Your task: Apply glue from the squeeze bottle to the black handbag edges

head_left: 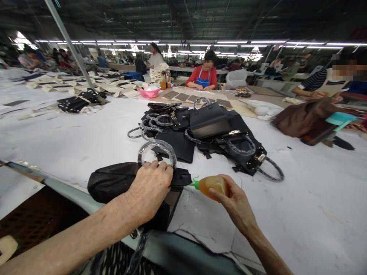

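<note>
My left hand (151, 185) is closed on a black handbag (113, 181) that lies on its side at the table's near edge. The bag's round handle (156, 145), wrapped in clear plastic, stands up just beyond my knuckles. In my right hand (233, 200) is a squeeze bottle (212, 186) of amber liquid, tipped on its side. Its green nozzle points left and reaches the end of the bag; whether the tip touches it I cannot tell. Beyond both hands lies a heap of black handbags (212, 118) with plastic-wrapped handles and gold-coloured clasps.
A white-covered table (301, 214) stretches out ahead. To the right stand a brown cloth bundle (304, 118) and a dark container with a turquoise lid (341, 118). A pink basin (149, 93) sits farther back. A co-worker in red (203, 76) works across the table. Crates are below the near edge.
</note>
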